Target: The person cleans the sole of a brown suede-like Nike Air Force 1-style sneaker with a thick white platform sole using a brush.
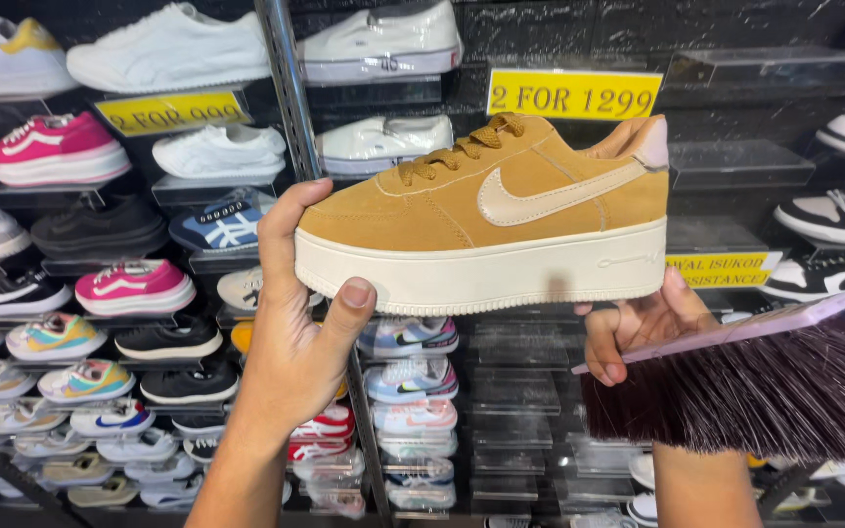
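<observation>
Suede, mustard-yellow, over a thick cream sole: the shoe point(486, 220) looks light and stiff-soled, best held at the ends. My left hand point(295, 332) wraps its toe; my right hand point(638, 328) clasps a purple brush point(765, 386) under its heel, before the shoe shelves point(765, 161).

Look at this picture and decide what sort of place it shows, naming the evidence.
Most likely a shoe shop. Wall shelves carry many single sneakers, yellow price signs hang among them, and the left hand holds up a tan sneaker.
</observation>
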